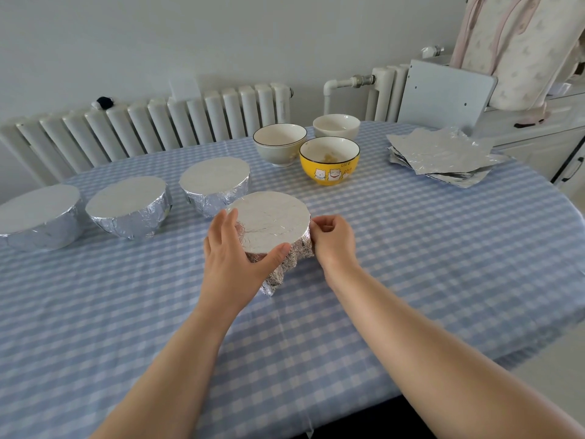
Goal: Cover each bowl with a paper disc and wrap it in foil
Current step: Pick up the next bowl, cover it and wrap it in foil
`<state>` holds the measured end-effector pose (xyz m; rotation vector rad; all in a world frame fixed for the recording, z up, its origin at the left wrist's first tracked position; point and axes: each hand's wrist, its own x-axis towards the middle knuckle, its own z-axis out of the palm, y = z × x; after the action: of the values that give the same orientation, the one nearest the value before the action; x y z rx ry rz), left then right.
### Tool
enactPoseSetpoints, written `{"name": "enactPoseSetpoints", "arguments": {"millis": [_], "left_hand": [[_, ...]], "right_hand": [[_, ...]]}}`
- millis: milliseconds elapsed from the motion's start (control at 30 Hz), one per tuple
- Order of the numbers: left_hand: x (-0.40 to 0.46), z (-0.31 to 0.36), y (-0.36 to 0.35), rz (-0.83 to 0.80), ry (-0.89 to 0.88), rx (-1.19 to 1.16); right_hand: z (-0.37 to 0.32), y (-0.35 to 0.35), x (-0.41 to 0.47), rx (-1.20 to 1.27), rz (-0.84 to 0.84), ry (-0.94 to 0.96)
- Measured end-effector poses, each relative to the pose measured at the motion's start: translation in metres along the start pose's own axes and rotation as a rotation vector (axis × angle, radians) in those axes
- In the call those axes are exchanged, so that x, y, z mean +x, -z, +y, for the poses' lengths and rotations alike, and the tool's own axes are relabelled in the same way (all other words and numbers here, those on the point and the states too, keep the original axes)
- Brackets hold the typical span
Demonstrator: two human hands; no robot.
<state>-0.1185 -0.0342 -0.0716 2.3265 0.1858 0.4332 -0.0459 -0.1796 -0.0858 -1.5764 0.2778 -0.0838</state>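
Foil-wrapped bowl (269,223) at table centre: our left hand (232,255) cups its 8 o'clock side, right hand (332,239) pinches foil at 3 o'clock.

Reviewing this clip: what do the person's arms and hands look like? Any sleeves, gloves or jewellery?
Both forearms are bare, with no sleeves in view. The left hand and right hand wear no gloves; no rings, watch or bracelets show.
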Motion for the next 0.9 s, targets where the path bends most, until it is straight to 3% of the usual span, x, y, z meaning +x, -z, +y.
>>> {"name": "enactPoseSetpoints", "arguments": {"millis": [200,467,767,900], "left_hand": [[0.0,0.001,0.0,-0.003,0.002,-0.008],[0.0,0.001,0.0,-0.015,0.012,0.012],[0.001,-0.001,-0.001,-0.008,0.007,0.034],[0.002,-0.005,-0.003,-0.006,0.015,0.022]], "right_hand": [[0.0,0.002,-0.005,0.032,0.044,-0.023],[-0.006,0.009,-0.027,-0.082,-0.035,0.037],[-0.005,0.006,-0.042,0.113,-0.091,-0.075],[-0.003,0.01,-0.034,0.319,-0.171,-0.23]]}}
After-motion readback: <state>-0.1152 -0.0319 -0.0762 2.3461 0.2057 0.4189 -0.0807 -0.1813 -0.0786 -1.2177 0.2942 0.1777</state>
